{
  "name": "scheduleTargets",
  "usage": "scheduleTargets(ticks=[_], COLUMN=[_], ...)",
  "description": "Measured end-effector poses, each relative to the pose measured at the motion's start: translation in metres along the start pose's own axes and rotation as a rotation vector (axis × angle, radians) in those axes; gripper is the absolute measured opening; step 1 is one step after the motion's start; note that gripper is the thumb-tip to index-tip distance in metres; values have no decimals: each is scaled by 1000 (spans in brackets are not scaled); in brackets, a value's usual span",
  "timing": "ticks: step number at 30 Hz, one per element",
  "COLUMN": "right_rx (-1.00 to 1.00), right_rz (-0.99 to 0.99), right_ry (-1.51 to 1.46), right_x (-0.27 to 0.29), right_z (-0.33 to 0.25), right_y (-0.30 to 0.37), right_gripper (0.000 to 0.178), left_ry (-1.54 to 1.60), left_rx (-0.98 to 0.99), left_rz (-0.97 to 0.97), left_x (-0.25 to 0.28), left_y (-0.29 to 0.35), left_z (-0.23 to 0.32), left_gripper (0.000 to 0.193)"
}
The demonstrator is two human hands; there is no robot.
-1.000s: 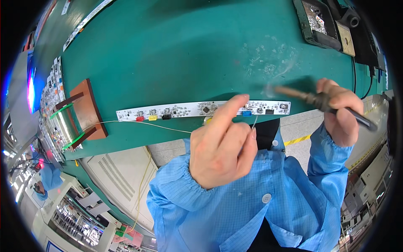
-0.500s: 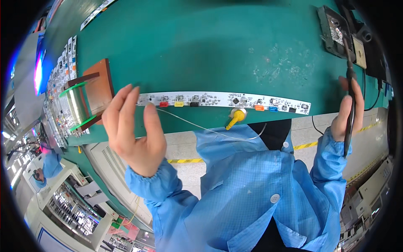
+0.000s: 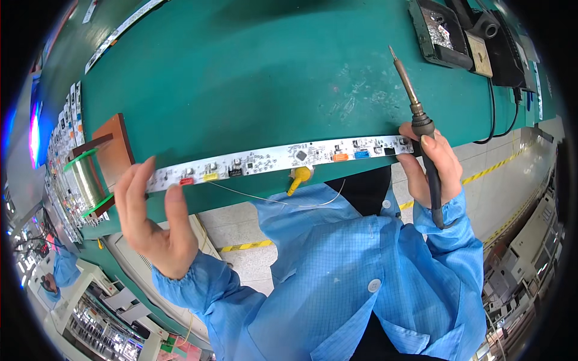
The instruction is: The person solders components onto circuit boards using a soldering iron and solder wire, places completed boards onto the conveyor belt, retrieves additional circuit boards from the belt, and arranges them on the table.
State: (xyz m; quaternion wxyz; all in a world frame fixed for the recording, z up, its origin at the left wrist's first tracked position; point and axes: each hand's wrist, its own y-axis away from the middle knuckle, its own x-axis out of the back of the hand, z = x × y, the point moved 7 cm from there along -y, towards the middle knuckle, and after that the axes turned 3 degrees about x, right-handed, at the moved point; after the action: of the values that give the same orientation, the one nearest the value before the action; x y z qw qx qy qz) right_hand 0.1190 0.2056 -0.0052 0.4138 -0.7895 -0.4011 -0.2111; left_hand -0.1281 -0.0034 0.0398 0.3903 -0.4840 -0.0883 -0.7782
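A long white circuit board (image 3: 274, 160) with small coloured connectors lies along the bench's near edge. My left hand (image 3: 159, 231) has its thumb and fingers on either side of the board's left end. In my right hand (image 3: 442, 162) is a soldering iron (image 3: 426, 129), its bare metal tip angled up and away over the bench. The thumb and fingertips of that same hand also reach the board's right end. A thin silvery wire (image 3: 271, 200) curves from near the red and yellow connectors past the bench edge. Below the board's middle sits a yellow plug-like piece (image 3: 298, 177).
At the left stand a solder wire spool (image 3: 86, 183) on a brown stand (image 3: 114, 144) and several more circuit boards (image 3: 69, 129). A soldering iron holder tray (image 3: 442, 33) with metal scraps sits at the far right, black cables (image 3: 494, 114) beside it. Bench surface (image 3: 253, 78) is green.
My right hand has come in to the board's right end, and the iron now points away over the bench. The view has shifted; the board appears more tilted, left end nearer.
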Motion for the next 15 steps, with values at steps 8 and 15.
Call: scheduleTargets(ticks=[8,15], right_rx=[-87,16], right_rz=[165,401], right_ry=[-107,-87], right_x=[13,32], right_z=[6,-7], right_y=[7,8], right_gripper=[59,76], left_ry=[430,538], left_rx=[17,164], left_rz=[220,-11], left_x=[22,-7], left_y=[11,-3], left_z=[-4,-26], left_gripper=[31,29])
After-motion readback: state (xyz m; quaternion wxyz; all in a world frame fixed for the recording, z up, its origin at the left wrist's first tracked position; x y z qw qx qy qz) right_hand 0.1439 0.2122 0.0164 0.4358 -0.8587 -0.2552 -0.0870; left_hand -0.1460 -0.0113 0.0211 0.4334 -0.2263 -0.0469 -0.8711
